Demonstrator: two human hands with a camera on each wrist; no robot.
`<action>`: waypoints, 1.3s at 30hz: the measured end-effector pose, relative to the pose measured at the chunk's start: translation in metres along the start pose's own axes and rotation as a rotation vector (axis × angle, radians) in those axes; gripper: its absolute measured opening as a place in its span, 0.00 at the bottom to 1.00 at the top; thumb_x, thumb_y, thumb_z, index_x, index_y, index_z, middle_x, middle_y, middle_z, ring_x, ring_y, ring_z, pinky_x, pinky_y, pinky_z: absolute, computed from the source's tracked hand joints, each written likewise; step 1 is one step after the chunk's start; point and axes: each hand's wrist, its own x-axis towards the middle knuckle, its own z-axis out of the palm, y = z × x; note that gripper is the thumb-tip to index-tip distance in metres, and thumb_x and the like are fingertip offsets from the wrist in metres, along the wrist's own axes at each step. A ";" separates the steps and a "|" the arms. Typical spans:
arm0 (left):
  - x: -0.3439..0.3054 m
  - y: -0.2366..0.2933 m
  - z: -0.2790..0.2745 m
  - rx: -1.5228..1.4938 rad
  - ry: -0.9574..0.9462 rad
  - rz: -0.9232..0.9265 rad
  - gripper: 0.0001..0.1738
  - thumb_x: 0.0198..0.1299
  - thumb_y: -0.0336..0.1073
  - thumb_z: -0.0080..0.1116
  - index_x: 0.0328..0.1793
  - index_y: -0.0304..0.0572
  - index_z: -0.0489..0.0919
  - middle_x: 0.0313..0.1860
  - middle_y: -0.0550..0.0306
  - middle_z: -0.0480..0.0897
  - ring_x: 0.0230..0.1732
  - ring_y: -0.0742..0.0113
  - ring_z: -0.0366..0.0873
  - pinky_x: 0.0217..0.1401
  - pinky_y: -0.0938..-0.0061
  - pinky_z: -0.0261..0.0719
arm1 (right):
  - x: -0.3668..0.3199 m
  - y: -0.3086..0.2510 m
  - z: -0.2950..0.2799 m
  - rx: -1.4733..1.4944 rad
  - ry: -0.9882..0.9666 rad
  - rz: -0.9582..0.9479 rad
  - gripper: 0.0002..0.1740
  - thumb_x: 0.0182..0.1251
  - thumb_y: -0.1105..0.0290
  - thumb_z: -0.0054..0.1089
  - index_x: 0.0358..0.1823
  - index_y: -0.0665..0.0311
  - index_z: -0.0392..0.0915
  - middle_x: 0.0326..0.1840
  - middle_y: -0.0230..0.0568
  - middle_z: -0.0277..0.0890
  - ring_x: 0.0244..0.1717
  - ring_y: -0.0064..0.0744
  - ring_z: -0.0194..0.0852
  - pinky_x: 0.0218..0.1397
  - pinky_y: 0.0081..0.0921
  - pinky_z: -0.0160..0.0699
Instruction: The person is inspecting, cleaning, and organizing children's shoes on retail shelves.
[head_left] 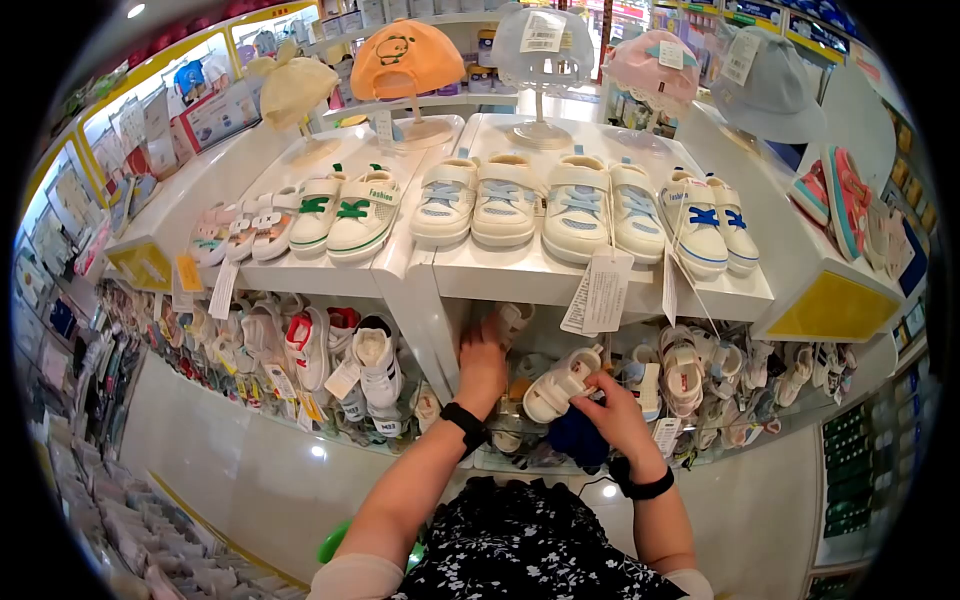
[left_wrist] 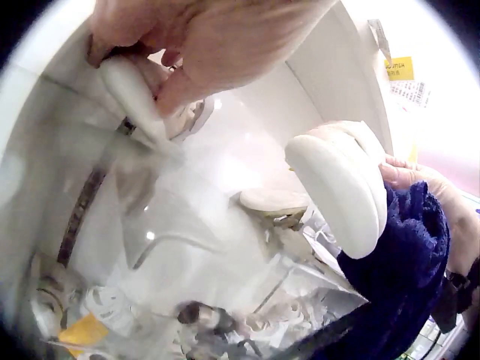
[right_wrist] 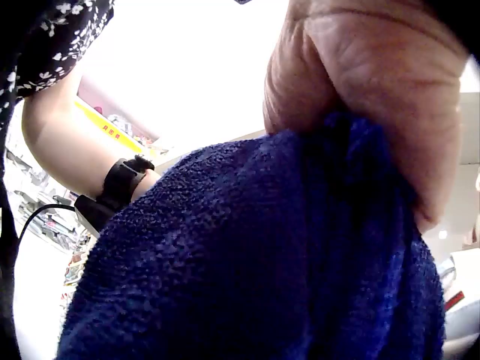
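My left hand reaches under the upper shelf and grips a small shoe. In the left wrist view, the thumb and fingers hold that shoe near the compartment's side wall, its pale sole showing. My right hand pinches a white child's shoe with strap bands, held up in front of the compartment. Its smooth white sole faces the left wrist camera. A dark blue towel is bunched in the right palm and hangs below; its cloth fills much of the right wrist view.
Pairs of white children's shoes with hanging price tags line the upper shelf. Children's caps on stands, one of them orange, rise behind. More shoes crowd the lower shelf on both sides. A divider stands left of the left arm.
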 end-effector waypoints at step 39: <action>-0.058 -0.018 -0.063 -0.290 -0.215 -0.003 0.28 0.52 0.17 0.46 0.64 0.28 0.66 0.63 0.33 0.69 0.63 0.38 0.66 0.67 0.58 0.64 | 0.061 -0.064 0.053 -0.296 -0.078 -0.238 0.12 0.58 0.66 0.63 0.41 0.58 0.73 0.43 0.44 0.77 0.44 0.53 0.76 0.45 0.41 0.74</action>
